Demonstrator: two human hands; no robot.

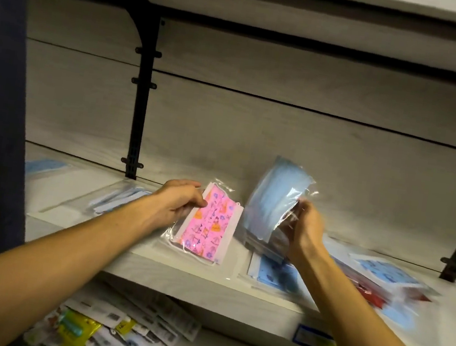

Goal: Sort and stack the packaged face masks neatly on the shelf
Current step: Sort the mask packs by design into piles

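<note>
The pink cartoon-print face mask in a clear plastic sleeve (206,224) lies flat on the pale wood-grain shelf (199,283), its long axis running from near edge toward the back wall, tilted slightly right. The left hand (180,202) pinches its far left corner with curled fingers. Just to the right, the right hand (305,227) grips a stack of pale blue bagged masks (273,199), held upright on end. More bagged masks (382,278) lie farther right.
</note>
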